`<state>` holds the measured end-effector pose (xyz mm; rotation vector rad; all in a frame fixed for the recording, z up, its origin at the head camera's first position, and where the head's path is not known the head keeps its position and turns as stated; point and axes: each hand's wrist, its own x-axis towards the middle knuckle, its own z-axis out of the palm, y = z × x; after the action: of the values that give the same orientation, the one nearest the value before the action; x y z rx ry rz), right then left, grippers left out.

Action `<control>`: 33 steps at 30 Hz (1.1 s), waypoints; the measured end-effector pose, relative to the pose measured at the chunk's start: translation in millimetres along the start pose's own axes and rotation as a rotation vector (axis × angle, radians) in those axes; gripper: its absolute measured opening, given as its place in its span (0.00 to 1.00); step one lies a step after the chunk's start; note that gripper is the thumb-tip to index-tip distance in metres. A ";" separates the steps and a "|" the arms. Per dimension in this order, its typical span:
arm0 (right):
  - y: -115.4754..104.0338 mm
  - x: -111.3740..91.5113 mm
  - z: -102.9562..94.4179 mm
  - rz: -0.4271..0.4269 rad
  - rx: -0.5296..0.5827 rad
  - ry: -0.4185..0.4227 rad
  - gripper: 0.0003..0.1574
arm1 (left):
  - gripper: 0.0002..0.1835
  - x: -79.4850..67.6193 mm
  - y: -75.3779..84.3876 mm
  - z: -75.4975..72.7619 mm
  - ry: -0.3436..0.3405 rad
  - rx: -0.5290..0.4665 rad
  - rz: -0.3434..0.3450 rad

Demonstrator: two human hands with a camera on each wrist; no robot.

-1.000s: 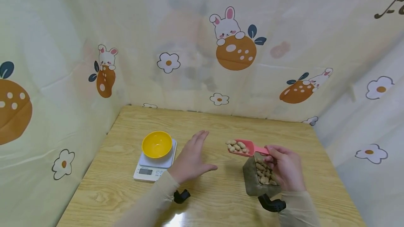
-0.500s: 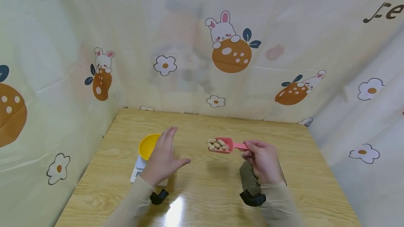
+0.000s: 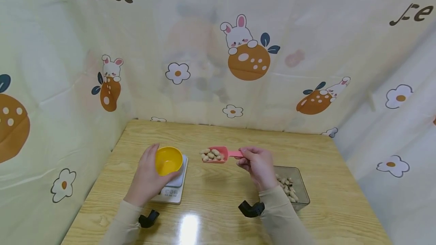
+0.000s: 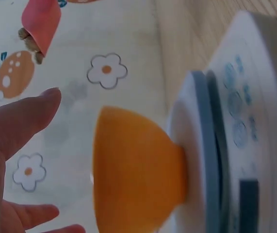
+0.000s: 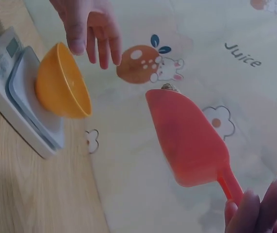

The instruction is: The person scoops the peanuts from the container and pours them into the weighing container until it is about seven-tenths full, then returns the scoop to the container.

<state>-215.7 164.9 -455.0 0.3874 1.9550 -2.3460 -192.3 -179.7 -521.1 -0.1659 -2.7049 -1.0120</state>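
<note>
In the head view, the right hand (image 3: 257, 165) pinches the red scoop (image 3: 221, 153) of peanuts (image 3: 211, 155), now nearer the yellow bowl (image 3: 169, 160) on its right; the left hand (image 3: 146, 179) has crossed to the bowl's left. Left wrist view: its fingers (image 4: 34, 214) spread apart, off the bowl. Right wrist view: scoop well clear of the bowl.

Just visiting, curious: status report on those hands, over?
Right hand holds red plastic scoop of tan peanuts. Left hand by round yellow bowl on white scale, not gripping. Head view: nothing between scoop and bowl.

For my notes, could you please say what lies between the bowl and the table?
The scale lies between bowl and table, as the right wrist view shows.
</note>
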 end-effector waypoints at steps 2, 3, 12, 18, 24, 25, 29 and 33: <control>1.9 3.0 8.2 0.002 0.005 -0.019 0.17 | 0.64 -0.9 -6.6 -2.9 -0.011 0.009 -0.025; 3.1 4.5 12.2 0.001 0.010 -0.027 0.17 | 0.64 -1.1 -9.7 -3.9 -0.020 0.014 -0.039; 15.0 15.3 51.5 0.002 -0.003 -0.061 0.13 | 0.67 -1.1 -30.2 -6.4 -0.136 0.016 -0.134; 19.6 18.6 71.5 -0.023 -0.074 -0.065 0.11 | 0.66 1.8 -37.2 -0.1 -0.165 0.004 -0.123; 22.5 20.8 90.0 -0.056 -0.114 -0.067 0.11 | 0.66 2.9 -42.6 4.0 -0.174 -0.005 -0.130; 22.6 21.2 92.9 -0.058 -0.121 -0.068 0.11 | 0.66 3.0 -43.3 4.2 -0.176 -0.005 -0.135; 23.4 22.9 103.0 -0.070 -0.186 -0.067 0.10 | 0.67 3.2 -43.1 3.9 -0.180 -0.002 -0.144; 22.1 22.9 110.8 -0.102 -0.270 -0.074 0.11 | 0.66 3.2 -42.0 3.6 -0.182 -0.001 -0.150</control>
<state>-250.0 55.2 -463.5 0.1839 2.2632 -2.0746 -204.1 -208.9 -549.3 -0.0582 -2.9186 -1.0875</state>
